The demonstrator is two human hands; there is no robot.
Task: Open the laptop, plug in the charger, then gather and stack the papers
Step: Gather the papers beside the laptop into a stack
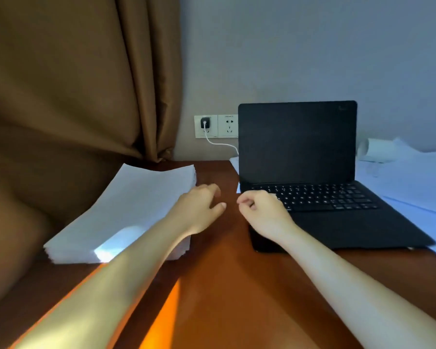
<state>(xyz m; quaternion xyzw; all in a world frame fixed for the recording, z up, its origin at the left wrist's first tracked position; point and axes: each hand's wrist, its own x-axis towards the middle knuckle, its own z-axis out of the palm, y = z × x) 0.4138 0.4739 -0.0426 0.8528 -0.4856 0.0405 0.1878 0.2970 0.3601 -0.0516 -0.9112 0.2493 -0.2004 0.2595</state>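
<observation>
Bare counter (224, 273) strip between the paper stack (126, 210) and the open laptop (297, 142). Left hand (199, 207) relaxed, right hand (259, 210) curled, both empty.

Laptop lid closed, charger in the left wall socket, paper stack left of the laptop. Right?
No: the head view shows the laptop lid open, screen dark. The charger is in the left wall socket and the paper stack lies left of the laptop.
</observation>
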